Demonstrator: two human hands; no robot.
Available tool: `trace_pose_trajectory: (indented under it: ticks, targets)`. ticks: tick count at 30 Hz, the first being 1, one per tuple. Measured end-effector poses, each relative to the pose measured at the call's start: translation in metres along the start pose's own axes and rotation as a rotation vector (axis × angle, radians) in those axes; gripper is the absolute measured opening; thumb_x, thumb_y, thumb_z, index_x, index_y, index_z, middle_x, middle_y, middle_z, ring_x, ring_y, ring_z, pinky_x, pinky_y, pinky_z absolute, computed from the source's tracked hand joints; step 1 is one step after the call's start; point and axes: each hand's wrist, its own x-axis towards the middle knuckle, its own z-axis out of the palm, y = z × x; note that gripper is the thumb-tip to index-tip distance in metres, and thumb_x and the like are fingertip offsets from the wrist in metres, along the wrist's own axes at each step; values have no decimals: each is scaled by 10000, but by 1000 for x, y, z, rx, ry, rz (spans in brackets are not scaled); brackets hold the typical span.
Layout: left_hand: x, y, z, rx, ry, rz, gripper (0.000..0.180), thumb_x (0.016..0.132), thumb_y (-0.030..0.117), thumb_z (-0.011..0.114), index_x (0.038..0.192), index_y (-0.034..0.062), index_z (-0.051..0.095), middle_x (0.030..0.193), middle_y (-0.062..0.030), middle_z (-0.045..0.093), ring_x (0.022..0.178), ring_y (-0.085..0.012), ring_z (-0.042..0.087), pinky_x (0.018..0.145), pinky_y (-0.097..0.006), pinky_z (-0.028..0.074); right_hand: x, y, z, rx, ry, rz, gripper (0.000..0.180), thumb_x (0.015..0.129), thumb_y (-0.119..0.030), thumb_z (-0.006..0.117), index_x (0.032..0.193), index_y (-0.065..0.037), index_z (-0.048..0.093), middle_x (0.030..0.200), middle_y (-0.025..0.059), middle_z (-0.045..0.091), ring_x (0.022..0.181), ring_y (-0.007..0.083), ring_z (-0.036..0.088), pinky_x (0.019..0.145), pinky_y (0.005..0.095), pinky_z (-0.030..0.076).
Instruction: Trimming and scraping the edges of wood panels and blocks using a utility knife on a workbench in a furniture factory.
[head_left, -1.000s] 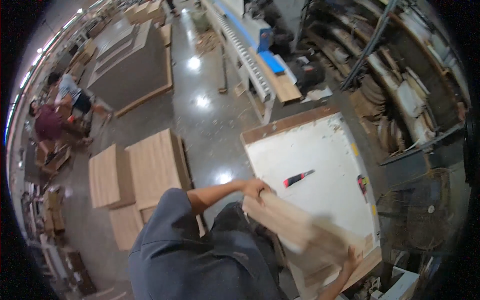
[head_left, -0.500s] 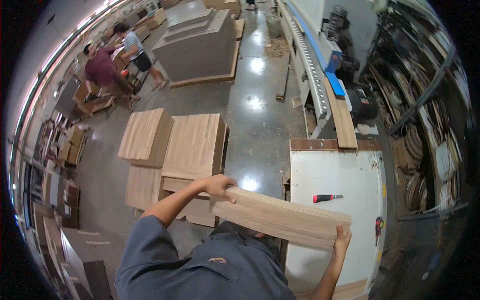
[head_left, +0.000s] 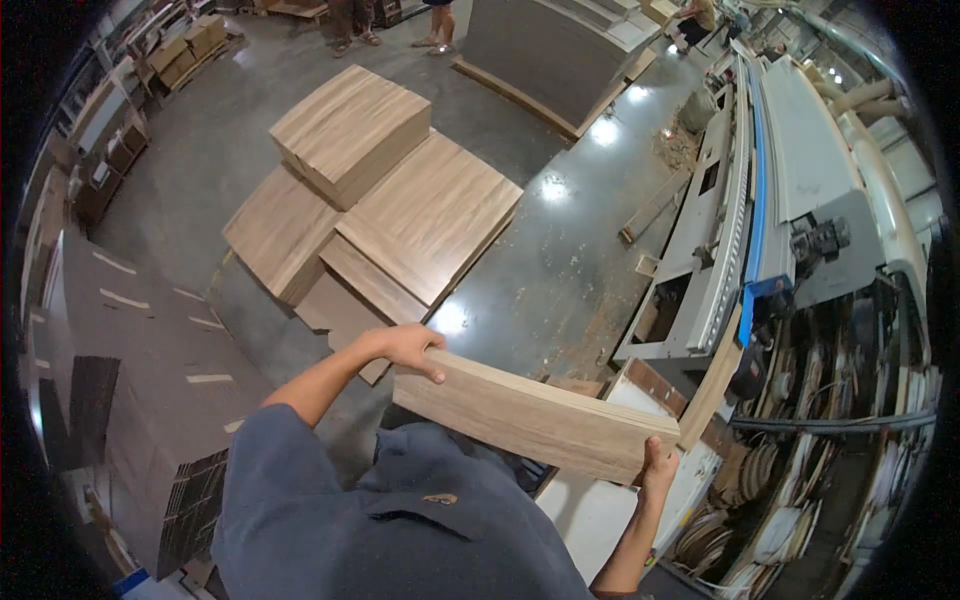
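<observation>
A stack of long, narrow wood-grain boards [head_left: 530, 412] spans the space in front of my body, held at both ends. My left hand [head_left: 408, 348] is closed on its left end, fingers over the top edge and thumb on the face. At the other end, my right hand [head_left: 657, 466] grips the boards with the thumb up; its other fingers are mostly hidden. Beyond my left hand, on the floor, stand piles of wood-grain panels: a taller pile [head_left: 350, 125] and lower ones [head_left: 430, 215] beside it. The boards' right end overhangs a white work table [head_left: 600, 510].
At right runs a long machine [head_left: 690, 240] with a blue strip, and a board [head_left: 712, 390] lies at its near end. A rack of coiled strips [head_left: 765, 490] stands beyond the table. Flat cardboard [head_left: 150, 320] is at left. People stand at the back.
The view has swung left, bringing the panel piles nearer the middle. Both hands still hold the board stack, which now covers more of the view of the white table.
</observation>
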Motion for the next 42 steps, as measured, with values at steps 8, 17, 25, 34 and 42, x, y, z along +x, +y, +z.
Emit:
trace_pose_trajectory:
  ticks: [8, 17, 25, 34, 42]
  targets:
    - [-43, -73, -30, -309, 44, -319, 694, 777, 608, 834, 1148, 35, 712, 1010, -141, 728, 952, -229, 670, 820, -372, 537, 100, -29, 134, -224, -151, 117, 427, 887, -315, 791, 1079, 60, 719, 1012, 119, 739, 884, 180, 674, 793, 328, 536]
    - [-131, -209, -28, -1617, 342, 12, 441, 1038, 345, 606, 1349, 32, 600, 1151, -74, 709, 1061, -174, 660, 921, -329, 538, 171, 24, 232, -46, -346, 431, 517, 953, -414, 758, 1171, 52, 704, 1094, 120, 740, 963, 202, 708, 851, 338, 554]
    - [-108, -178, 9, -1255, 918, -502, 468, 1003, 131, 663, 1417, -21, 505, 1325, -142, 647, 1217, -275, 620, 1075, -396, 475, 227, 101, 323, -368, -405, 357, 699, 868, -578, 778, 1178, 47, 719, 1112, 159, 749, 1004, 230, 707, 899, 363, 545]
    - [-137, -279, 78, -1274, 933, -701, 385, 1027, 170, 623, 1372, 10, 561, 1278, -87, 672, 1166, -203, 621, 1025, -374, 481, 224, 168, 399, -672, -628, 231, 815, 929, -568, 706, 1444, 29, 500, 1364, 213, 625, 1255, 301, 594, 1108, 420, 434]
    - [-45, -405, 70, -1025, 776, -773, 623, 997, 284, 703, 1496, 18, 441, 1384, -119, 618, 1277, -230, 570, 1108, -395, 437, 228, 311, 414, -517, -689, 604, 695, 993, -474, 689, 1459, 8, 507, 1333, 132, 643, 1210, 250, 590, 1056, 387, 447]
